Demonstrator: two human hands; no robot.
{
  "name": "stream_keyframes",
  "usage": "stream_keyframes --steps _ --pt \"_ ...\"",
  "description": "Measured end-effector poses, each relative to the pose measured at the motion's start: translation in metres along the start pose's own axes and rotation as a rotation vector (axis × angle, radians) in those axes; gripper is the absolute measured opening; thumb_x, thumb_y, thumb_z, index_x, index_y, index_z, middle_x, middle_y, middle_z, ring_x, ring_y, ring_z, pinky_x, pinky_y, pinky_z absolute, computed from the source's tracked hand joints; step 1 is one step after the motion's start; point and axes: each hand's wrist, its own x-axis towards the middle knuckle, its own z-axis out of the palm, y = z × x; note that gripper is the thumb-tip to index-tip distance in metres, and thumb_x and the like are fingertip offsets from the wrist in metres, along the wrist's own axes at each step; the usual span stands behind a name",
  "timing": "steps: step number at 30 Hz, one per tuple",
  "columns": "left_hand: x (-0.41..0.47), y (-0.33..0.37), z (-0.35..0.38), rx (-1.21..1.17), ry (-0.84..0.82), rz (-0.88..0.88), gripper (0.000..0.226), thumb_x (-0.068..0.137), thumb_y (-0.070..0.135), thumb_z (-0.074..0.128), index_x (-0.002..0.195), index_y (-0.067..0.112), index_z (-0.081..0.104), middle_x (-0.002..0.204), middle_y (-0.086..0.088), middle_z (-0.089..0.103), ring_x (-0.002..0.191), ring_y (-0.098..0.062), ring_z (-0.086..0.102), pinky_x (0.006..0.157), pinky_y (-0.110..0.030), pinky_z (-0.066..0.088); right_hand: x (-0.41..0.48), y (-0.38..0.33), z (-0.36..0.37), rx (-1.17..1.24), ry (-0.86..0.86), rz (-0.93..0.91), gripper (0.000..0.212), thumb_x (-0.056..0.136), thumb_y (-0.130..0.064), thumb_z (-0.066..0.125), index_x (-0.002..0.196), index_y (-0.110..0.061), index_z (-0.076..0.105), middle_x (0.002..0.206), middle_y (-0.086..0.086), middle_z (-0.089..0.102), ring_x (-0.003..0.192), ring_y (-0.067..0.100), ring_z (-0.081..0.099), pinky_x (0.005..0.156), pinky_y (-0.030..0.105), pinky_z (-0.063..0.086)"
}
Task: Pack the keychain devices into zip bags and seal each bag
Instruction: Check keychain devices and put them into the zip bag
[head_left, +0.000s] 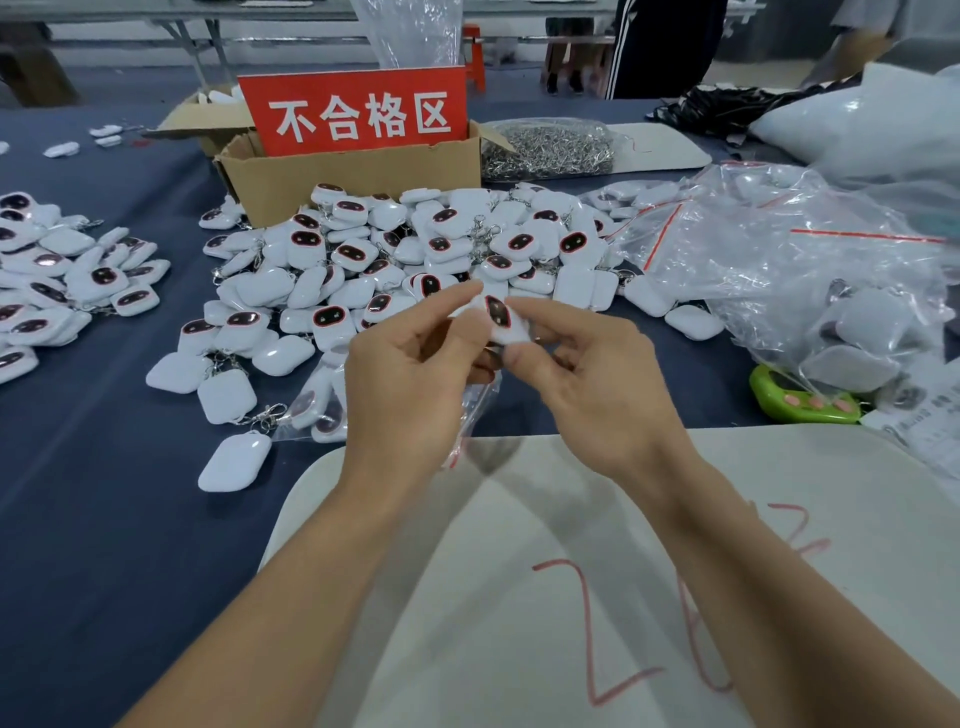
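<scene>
Right now, left of centre, a heap of white devices (415, 249) lies on the blue desk (104, 467). Above its near edge your left hand (410, 374) and right hand (597, 379) have their fingers clamped on one keychain device (497, 318). Its dark face is turned up toward you and its long axis points away from you, leaning slightly left. A clear zip bag (475, 400) hangs beneath your left palm.

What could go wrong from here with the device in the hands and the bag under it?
1. The left hand and right hand pinch the keychain device by the fingertips only. It could slip into the loose pile behind and mix with unpacked ones.
2. The zip bag hangs crumpled under the left hand, its mouth not visibly open, so the device may snag going in.
</scene>
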Motion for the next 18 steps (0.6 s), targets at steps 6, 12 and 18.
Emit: stream_keyframes --steps 6,12,18 --pt "0.002 0.003 -0.005 0.165 0.039 0.074 0.021 0.085 0.03 0.073 0.077 0.049 0.077 0.064 0.004 0.072 0.058 -0.018 0.07 0.067 -0.043 0.063 0.0 -0.005 0.0 0.278 -0.06 0.187 0.05 0.106 -0.026 0.055 0.058 -0.011 0.055 0.056 0.003 0.062 0.043 0.011 0.041 0.044 0.021 0.034" --pt "-0.007 0.0 -0.003 0.812 0.089 0.225 0.026 0.085 0.05 0.057 0.101 0.043 0.076 0.062 0.016 0.062 0.069 -0.015 0.057 0.059 -0.028 0.039 0.001 0.004 0.002 0.082 0.151 0.282 0.051 0.095 -0.045 0.067 0.056 -0.012 0.066 0.044 -0.001 0.054 0.04 0.006 0.037 0.045 0.017 0.033" --pt "-0.01 0.004 -0.005 1.255 -0.022 0.262 0.009 0.082 0.036 0.065 0.09 0.033 0.069 0.057 0.012 0.037 0.062 -0.021 0.042 0.052 -0.024 0.012 0.004 0.01 -0.002 -0.014 0.244 0.348 0.053 0.09 -0.044 0.072 0.06 -0.002 0.061 0.037 -0.01 0.045 0.035 0.007 0.035 0.036 0.012 0.027"
